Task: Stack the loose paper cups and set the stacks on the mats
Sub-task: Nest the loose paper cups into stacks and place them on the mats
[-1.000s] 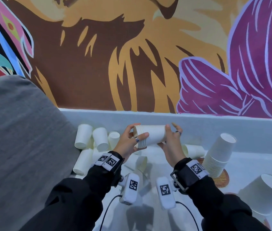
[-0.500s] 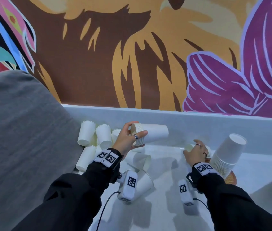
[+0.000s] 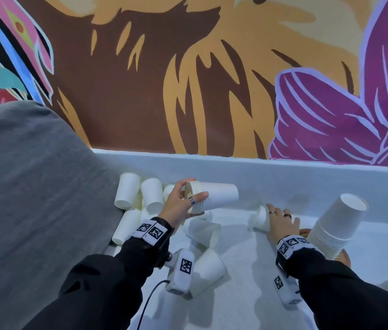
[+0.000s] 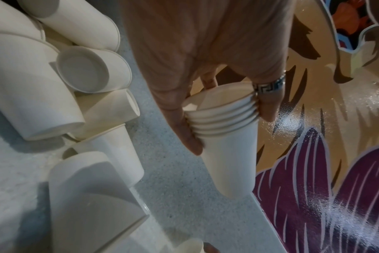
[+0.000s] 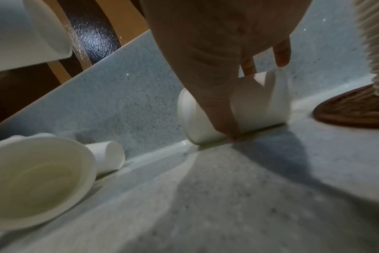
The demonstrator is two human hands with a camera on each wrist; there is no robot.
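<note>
Beneath the right hand (image 3: 281, 222), a lying cup (image 3: 260, 216) is half hidden, gripped; left hand (image 3: 178, 206) clasps a short stack (image 3: 214, 196).

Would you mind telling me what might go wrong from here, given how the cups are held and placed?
The tall white paper-cup stack leans on its brown woven mat; the right hand, grasping the loose white cup lying beside it, may topple it. The left hand holds the small nested stack sideways by its rims only, so it might slip.
</note>
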